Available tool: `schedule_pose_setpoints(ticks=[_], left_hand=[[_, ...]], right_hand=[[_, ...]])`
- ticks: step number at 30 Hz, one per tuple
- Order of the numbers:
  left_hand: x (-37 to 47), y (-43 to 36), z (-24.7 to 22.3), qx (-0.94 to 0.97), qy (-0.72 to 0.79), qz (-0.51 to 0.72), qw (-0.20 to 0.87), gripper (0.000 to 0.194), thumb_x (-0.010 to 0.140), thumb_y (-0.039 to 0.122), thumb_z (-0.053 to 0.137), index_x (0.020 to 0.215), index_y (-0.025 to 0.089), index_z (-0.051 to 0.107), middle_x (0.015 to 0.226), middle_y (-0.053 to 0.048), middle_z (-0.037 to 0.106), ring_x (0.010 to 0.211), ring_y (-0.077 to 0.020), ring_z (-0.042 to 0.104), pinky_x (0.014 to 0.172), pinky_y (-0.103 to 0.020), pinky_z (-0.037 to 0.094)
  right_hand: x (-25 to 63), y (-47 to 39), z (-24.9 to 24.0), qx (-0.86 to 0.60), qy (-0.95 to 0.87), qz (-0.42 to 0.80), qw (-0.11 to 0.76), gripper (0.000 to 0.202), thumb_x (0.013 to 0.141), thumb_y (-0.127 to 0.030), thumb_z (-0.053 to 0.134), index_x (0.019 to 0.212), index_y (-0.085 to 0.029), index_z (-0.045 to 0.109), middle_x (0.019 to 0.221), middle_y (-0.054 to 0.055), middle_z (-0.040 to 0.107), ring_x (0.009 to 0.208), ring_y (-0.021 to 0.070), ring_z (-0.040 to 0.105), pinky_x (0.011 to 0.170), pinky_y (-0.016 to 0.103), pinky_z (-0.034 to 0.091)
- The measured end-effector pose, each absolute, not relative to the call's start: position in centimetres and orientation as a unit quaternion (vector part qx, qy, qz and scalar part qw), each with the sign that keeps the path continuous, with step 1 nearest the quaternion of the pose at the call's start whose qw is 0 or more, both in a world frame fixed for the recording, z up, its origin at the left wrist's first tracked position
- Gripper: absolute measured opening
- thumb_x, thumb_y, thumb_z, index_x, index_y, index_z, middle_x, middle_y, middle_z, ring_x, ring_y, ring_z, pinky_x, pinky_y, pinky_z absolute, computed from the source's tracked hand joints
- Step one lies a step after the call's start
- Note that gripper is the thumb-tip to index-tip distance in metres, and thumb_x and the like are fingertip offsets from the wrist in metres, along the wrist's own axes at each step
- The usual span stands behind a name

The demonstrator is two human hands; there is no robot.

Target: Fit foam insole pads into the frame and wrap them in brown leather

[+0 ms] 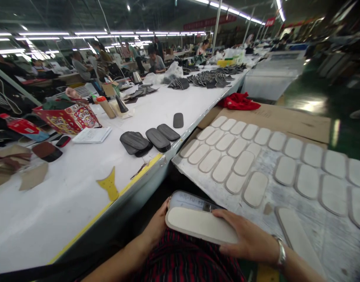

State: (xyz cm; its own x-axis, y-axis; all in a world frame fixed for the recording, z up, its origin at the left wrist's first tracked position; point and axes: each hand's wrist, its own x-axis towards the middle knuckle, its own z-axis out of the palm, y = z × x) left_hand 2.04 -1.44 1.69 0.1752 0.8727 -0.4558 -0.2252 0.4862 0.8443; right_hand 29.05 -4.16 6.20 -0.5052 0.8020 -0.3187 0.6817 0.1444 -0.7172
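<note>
My right hand (246,237) grips one end of a pale, round-ended pad (200,224), thumb below and fingers over its upper edge. Just behind the pad is a dark-edged grey plate with rounded corners (184,198); faint writing and a small dark square fitting show on its face. My left hand (160,219) is closed around the left end of this plate, close to the pad's tip, and its fingers are mostly hidden behind. Both pieces are above my lap. To the right, many similar pale pads (255,189) lie in rows on a grey board (271,225).
On the white table (71,211) at left lie stacked black oval pieces (158,139), a yellow template (110,185), a notebook (92,135) and a red patterned box (68,117). A red cloth (240,101) rests on cardboard (291,119) beyond the board. People sit farther back.
</note>
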Motion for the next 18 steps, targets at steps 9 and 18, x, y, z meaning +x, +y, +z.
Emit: schedule_pose_setpoints(ticks=[9,18], left_hand=[[1.0,-1.2,0.7,0.323,0.497,0.371,0.714,0.063,0.064,0.008,0.058,0.124,0.024,0.047,0.13,0.0,0.047,0.121,-0.0218,0.04,0.105,-0.034,0.027],[0.7,-0.5,0.0,0.398,0.557,0.346,0.641,0.052,0.074,0.032,0.057,0.122,0.015,0.048,0.124,-0.008,0.053,0.112,-0.0252,0.049,0.096,-0.036,0.037]], right_hand=[[27.1,-2.9,5.7,-0.535,-0.797,0.277,0.05,0.07,0.061,-0.039,0.064,0.12,-0.008,0.043,0.12,0.016,0.049,0.108,0.0274,0.045,0.095,0.04,0.037],[26.1,-2.8,5.4,-0.536,-0.812,0.226,0.05,0.061,0.058,-0.033,0.067,0.113,-0.012,0.048,0.118,0.013,0.049,0.104,0.0276,0.045,0.09,0.04,0.039]])
